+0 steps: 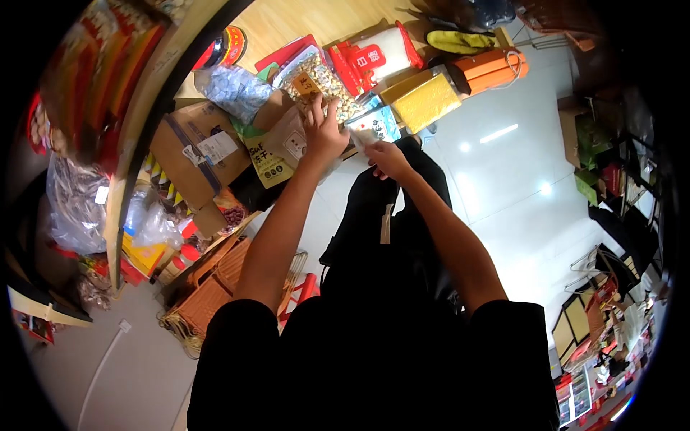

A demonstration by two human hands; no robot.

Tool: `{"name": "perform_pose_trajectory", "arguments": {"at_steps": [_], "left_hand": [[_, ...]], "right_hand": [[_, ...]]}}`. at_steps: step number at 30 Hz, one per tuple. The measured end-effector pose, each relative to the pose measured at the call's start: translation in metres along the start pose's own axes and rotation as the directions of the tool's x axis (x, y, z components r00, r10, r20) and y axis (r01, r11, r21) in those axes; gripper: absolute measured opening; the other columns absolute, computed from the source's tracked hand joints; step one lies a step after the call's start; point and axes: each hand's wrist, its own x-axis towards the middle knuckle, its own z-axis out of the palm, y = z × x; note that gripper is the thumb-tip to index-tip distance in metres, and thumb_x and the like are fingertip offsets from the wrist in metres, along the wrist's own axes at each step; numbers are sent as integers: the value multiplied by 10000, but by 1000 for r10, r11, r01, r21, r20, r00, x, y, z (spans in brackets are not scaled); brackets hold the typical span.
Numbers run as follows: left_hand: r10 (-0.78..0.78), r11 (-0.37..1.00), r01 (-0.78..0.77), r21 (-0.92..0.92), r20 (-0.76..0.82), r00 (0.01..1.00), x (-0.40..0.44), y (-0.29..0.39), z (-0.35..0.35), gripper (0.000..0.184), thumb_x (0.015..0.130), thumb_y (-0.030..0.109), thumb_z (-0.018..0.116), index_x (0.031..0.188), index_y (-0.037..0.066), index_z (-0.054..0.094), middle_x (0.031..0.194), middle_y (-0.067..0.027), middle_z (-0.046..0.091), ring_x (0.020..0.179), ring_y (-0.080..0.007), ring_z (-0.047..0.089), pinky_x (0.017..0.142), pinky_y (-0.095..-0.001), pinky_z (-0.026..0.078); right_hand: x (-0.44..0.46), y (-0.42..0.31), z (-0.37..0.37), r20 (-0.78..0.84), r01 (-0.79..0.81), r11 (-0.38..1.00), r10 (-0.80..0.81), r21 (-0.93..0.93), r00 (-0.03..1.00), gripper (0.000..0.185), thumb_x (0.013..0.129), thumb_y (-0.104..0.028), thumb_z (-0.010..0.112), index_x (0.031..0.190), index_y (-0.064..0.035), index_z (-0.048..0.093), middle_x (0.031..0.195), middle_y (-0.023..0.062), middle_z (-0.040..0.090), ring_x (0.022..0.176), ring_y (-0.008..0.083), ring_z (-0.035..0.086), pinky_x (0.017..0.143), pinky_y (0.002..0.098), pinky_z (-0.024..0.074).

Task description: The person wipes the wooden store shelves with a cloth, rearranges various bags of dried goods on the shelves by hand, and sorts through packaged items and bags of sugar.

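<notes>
My right hand (388,160) is closed on the lower corner of a small blue-and-white packet (378,123) with printed characters, which is tilted upward. To its left, my left hand (325,135) has its fingers apart and reaches over a clear bag of nuts in shells (330,80) with an orange label. Its fingertips appear to touch the lower part of that bag. Beside my left wrist are a pale pouch (290,142) and a green-yellow snack pouch (267,164).
A red-and-white bag (377,57), a yellow block-shaped pack (428,103) and an orange bundle (492,72) lie along the table edge. A cardboard box (200,151) and crumpled bluish plastic bag (233,90) are at left. A shelf edge (144,122) curves close by.
</notes>
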Motion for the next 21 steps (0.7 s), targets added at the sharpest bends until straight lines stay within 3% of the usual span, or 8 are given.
{"name": "perform_pose_trajectory", "arguments": {"at_steps": [4, 8, 10, 12, 13, 16, 19, 21], "left_hand": [[-40, 999, 40, -11, -39, 998, 6, -11, 9, 621, 736, 80, 686, 1313, 134, 463, 1387, -179, 337, 1215, -409, 395, 1017, -499, 329], [-170, 985, 170, -12, -52, 984, 16, -14, 10, 591, 765, 88, 669, 1316, 149, 464, 1391, -161, 348, 1245, -403, 386, 1047, -477, 328], [-222, 974, 221, -44, -40, 974, 17, -13, 5, 564, 772, 94, 656, 1304, 153, 478, 1401, -152, 340, 1261, -388, 381, 1052, -463, 337], [-290, 950, 285, -124, -24, 957, 14, -9, 2, 531, 784, 85, 636, 1291, 122, 483, 1376, -169, 374, 1261, -372, 380, 1037, -453, 356], [-106, 981, 79, -176, -146, 984, 9, -12, -1, 422, 797, 74, 618, 1211, 72, 533, 1298, -187, 466, 1211, -362, 440, 1002, -426, 393], [-231, 857, 135, -497, -137, 963, -27, 2, 3, 238, 788, 47, 595, 1025, 32, 616, 952, -198, 622, 963, -367, 595, 862, -418, 472], [-340, 704, 399, -587, 214, 916, -65, 48, -28, 211, 903, 159, 548, 1065, 39, 607, 1035, -178, 649, 949, -305, 646, 788, -379, 505], [-214, 590, 348, -729, 274, 938, -87, 66, -31, 208, 900, 143, 562, 1063, 22, 606, 1016, -136, 659, 928, -232, 648, 796, -325, 508]], "right_hand": [[14, 29, -5, -132, 91, 995, -97, -52, 987, 402, 814, -210, 588, 1173, -29, 564, 951, 135, 633, 574, 185, 632, 457, 306, 512], [42, 33, -3, -244, 222, 906, -322, -361, 915, 420, 774, -235, 624, 1134, -31, 557, 1022, 204, 625, 871, 366, 643, 812, 396, 514], [37, 22, -5, -252, 263, 907, -353, -329, 901, 424, 766, -249, 625, 1130, -42, 563, 1010, 228, 627, 1009, 407, 588, 930, 414, 450], [25, 10, -11, -182, 176, 922, -249, -344, 951, 361, 776, -245, 604, 1072, -39, 589, 962, 227, 631, 999, 395, 595, 900, 418, 464], [19, 9, -15, -158, 152, 925, -218, -348, 963, 319, 784, -242, 589, 1024, -33, 604, 938, 227, 631, 995, 394, 594, 885, 425, 468], [1, 32, -35, -94, 144, 983, -155, -115, 983, 264, 902, -267, 503, 876, -16, 581, 498, 78, 506, 351, 157, 489, 344, 295, 393], [-44, 43, -66, -139, -33, 998, 25, -58, 990, 227, 905, -237, 551, 1041, -56, 566, 777, 39, 588, 551, 115, 558, 458, 256, 472], [-66, 56, -90, -166, -35, 993, 53, 109, 985, 280, 871, -157, 551, 1133, -59, 561, 793, 77, 624, 581, 138, 597, 497, 266, 506]]}}
